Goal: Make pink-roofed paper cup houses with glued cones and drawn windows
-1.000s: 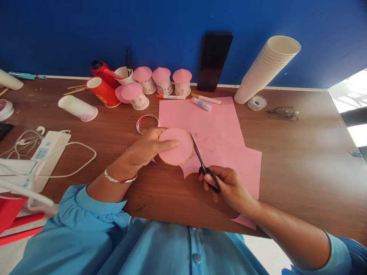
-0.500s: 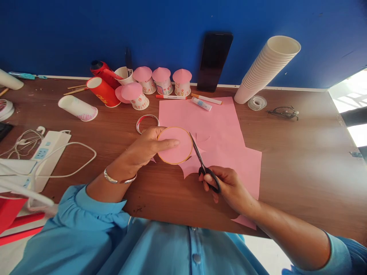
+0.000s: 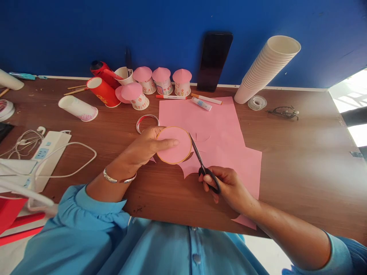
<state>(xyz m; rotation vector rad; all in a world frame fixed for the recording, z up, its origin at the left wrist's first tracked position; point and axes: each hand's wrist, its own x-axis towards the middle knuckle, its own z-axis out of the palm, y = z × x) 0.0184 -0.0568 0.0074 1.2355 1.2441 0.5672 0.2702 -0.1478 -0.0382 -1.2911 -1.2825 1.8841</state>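
Between thumb and fingers, my left hand (image 3: 153, 145) pinches a pink paper circle (image 3: 177, 151) outlined in yellow-orange. My right hand (image 3: 222, 181) is closed round the black handles of a pair of scissors (image 3: 200, 158). The scissor blades look nearly together, with their tips by the circle's right edge. A large sheet of pink paper (image 3: 226, 126) lies under and behind both, its near edge cut into curves and points. My left fingers are mostly hidden under the circle.
Several decorated paper cups with pink cone tops (image 3: 182, 82) stand near the blue wall. A black phone (image 3: 215, 61) leans there, left of a tall cup stack (image 3: 268, 68). A tape roll (image 3: 147, 123) lies beyond my left hand; a power strip (image 3: 47, 156) with cables is far left.
My left hand has shifted the paper circle very slightly left. The scissors and my right hand have hardly moved.
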